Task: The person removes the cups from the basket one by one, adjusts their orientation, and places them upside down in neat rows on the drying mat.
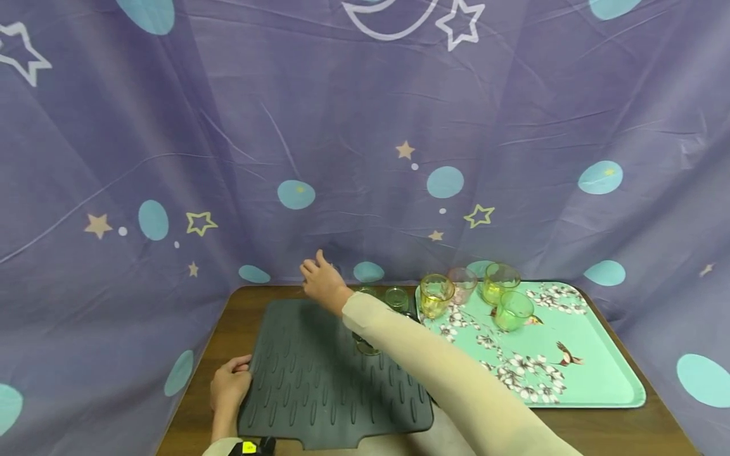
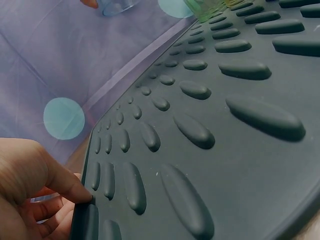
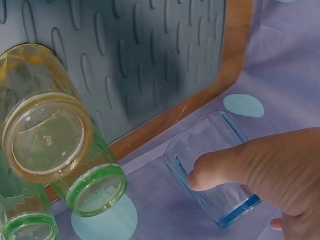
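Observation:
In the right wrist view my right hand (image 3: 280,170) grips a clear blue glass (image 3: 215,130), thumb along its side and its thick base toward the lower right. The head view has this hand raised above the far edge of a dark ribbed drying mat (image 1: 308,361), the glass mostly hidden behind it. My left hand (image 1: 230,383) pinches the mat's left edge between thumb and fingers. Base up at the mat's back right stand an amber glass (image 3: 47,135) and two green glasses, one green glass (image 3: 97,190) nearer the blue one; my right arm partly covers this group in the head view.
Right of the mat lies a mint floral tray (image 1: 604,373). On it are a yellow glass (image 1: 436,297), a pink glass (image 1: 462,286), another yellow glass (image 1: 500,283) and a green glass (image 1: 513,311). A purple patterned curtain (image 1: 365,126) hangs behind the wooden table (image 1: 199,380).

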A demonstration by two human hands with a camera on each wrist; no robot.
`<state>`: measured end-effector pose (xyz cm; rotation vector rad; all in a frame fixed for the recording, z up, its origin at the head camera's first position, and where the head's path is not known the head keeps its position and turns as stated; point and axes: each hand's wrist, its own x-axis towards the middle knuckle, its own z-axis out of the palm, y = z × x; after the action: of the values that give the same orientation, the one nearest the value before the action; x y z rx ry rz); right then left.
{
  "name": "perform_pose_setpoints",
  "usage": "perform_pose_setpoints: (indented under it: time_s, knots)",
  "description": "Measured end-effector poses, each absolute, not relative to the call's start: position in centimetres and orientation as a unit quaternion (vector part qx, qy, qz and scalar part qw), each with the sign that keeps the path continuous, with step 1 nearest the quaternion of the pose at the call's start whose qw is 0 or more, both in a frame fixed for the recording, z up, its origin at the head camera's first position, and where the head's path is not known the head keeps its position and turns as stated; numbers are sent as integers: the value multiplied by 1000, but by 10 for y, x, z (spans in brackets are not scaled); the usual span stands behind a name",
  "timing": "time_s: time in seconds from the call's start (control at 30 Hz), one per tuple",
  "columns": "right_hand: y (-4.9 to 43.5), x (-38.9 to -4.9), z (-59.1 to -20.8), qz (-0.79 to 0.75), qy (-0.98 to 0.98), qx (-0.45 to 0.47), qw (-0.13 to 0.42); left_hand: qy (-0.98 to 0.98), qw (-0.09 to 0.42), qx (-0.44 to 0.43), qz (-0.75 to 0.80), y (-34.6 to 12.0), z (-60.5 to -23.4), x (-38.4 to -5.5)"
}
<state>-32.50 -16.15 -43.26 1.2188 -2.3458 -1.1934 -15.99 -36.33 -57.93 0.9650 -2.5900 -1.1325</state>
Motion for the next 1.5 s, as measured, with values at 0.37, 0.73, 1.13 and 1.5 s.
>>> perform_pose_setpoints:
  time_s: [0.37,0.73,1.13,1.5]
  knots:
    - [-170,-323,-458,-456,-789,402,85,-867,78,316,-376,-364,-582,-160]
    - [-172,-322,-487,-479,-783,392,61,-862,67,327,-383,-365,-586,-157]
    - [-180,-319,-506,-490,-787,373,26,-862,74,325,-382,-364,-587,-154]
    - [-180,-318,-515,-491,-790,366,12,-862,76,324,-382,-362,-582,-160]
